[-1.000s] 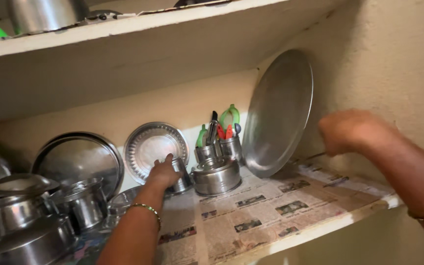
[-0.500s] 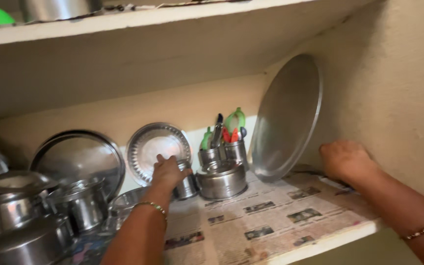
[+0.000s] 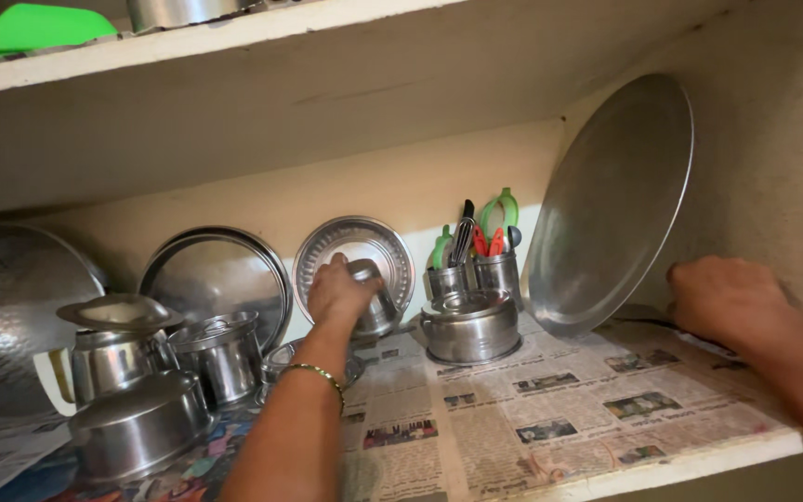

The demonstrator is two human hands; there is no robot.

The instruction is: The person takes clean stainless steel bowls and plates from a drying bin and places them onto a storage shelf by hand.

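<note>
Lowered since the earlier frame, the right hand was rested, fingers curled, on the newspaper; the small steel cup was kept gripped by the left hand

The left hand hides the steel cup's front.
</note>
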